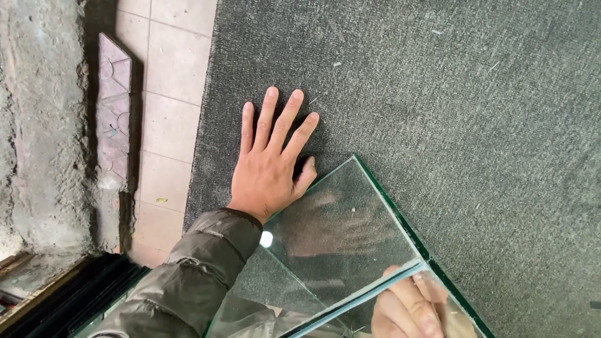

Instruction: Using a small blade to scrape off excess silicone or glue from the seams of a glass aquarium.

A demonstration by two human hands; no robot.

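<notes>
1. Head view, largest thing first: a dark grey carpet sheet (438, 94) covers most of the surface. It lies flat, with small pale flecks of lint on its pile.

2. Next in size is the glass tank (350, 238), a clear box of green-edged panes. It stands on the carpet at the lower middle, one corner pointing up the frame. Its joined walls look already assembled, judging by the seam where two panes meet. How much work on it is left cannot be told from here. The glass is clean enough to mirror a faint hand shape.

3. A strip of pale floor tiles (166, 112) runs along the carpet's left edge, with a rough concrete wall (37, 125) beyond it.

4. An olive padded sleeve (194, 275) leads to the left hand (269, 169). That hand lies palm down on the carpet, fingers spread wide and gripping nothing, its thumb just beside the tank's outer wall.

5. Smallest in view, the right hand (407, 310) shows through the glass at the bottom edge. Its fingers rest against a pane, though whether they clasp the edge cannot be told.
</notes>
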